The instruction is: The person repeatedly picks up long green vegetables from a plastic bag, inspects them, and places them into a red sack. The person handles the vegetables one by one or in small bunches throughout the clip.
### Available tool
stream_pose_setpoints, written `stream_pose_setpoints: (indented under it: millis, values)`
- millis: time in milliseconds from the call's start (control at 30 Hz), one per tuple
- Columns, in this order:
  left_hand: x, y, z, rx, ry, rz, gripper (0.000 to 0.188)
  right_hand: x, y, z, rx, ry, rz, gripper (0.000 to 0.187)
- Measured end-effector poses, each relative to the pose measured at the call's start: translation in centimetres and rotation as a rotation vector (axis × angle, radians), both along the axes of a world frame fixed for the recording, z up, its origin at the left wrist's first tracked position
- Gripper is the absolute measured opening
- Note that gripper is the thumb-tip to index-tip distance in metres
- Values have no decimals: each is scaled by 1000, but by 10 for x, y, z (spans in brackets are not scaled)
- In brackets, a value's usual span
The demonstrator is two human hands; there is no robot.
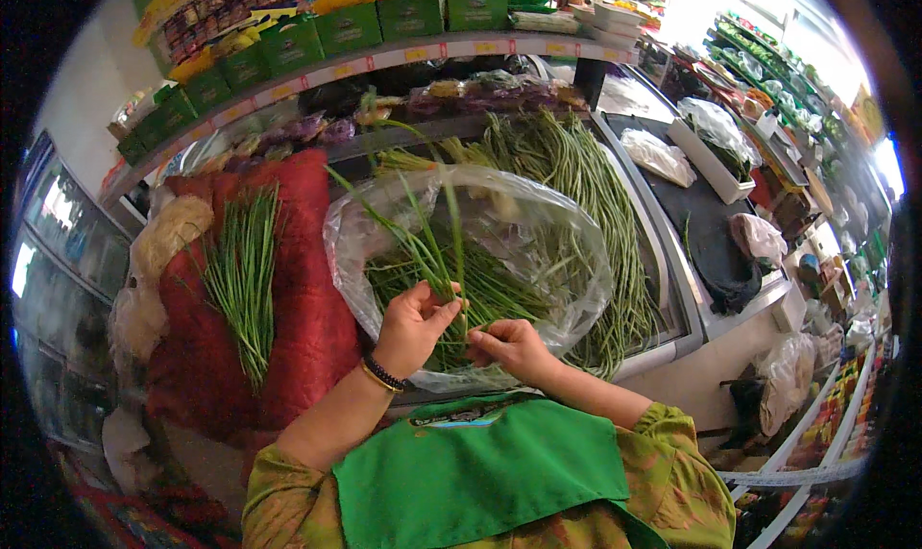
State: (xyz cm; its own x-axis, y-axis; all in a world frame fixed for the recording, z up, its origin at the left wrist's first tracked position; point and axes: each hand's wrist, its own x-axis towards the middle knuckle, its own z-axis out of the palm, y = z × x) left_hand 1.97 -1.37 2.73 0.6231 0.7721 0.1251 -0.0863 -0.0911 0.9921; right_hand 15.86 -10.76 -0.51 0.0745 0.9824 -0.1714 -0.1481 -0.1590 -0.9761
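Observation:
My left hand [413, 326] is closed around a few long green leafy stalks [423, 246], possibly scallions or chives, whose tips rise up and away from me. Just right of it and lower, my right hand [512, 345] is pinched near the lower ends of these stalks; whatever lies between its fingertips is too small to make out. Both hands are over a large clear plastic bag [588, 304], its mouth spread wide, with many more green stalks [509, 294] lying inside. To the left, a loose bunch of similar stalks [242, 285] rests on a red sack [322, 290].
Long beans [615, 251] spread over the counter behind and right of the bag. A shelf edge [384, 62] bearing green boxes [351, 30] crosses the back. On the right are a dark surface [663, 198] with a white plastic bag [658, 155] and a white tray [709, 160].

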Motion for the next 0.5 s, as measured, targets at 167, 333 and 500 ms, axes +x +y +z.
stream_pose_setpoints:
  millis: [167, 333, 500]
  values:
    - [-2, 11, -2, 80, -19, 59, 16, 7, 8, -13, -80, -243, 133, 26]
    - [-5, 16, 3, 67, 14, 75, 12, 20, 17, -20, -89, -957, 339, 33]
    - [-9, 19, -6, 122, 27, 69, 14, 28, 34, -1, -129, -1142, 251, 35]
